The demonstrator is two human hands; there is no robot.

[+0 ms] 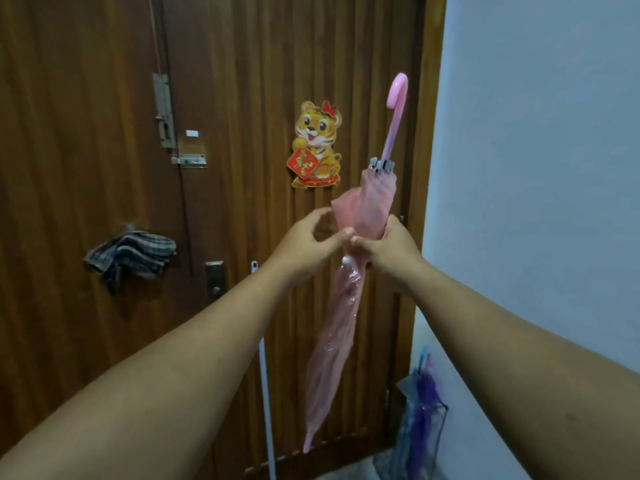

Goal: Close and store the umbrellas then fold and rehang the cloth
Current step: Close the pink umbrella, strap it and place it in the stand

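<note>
A folded pink umbrella [337, 327] hangs tip-down in front of the wooden door, its hooked pink handle pointing up. My right hand [384, 249] is wrapped around its middle. My left hand [306, 242] pinches the loose pink canopy flap at the same height, thumb touching the fabric beside a small white strap button. A grey striped cloth [130, 256] hangs bunched on the door's left side. A purple-blue umbrella [420, 410] stands in a clear holder in the lower right corner.
The brown door [104, 133] fills the view, with bolts [164, 110], a lock plate [214, 280] and a tiger sticker [317, 143]. A white pole [265, 375] leans against the door. A pale wall [536, 168] is on the right.
</note>
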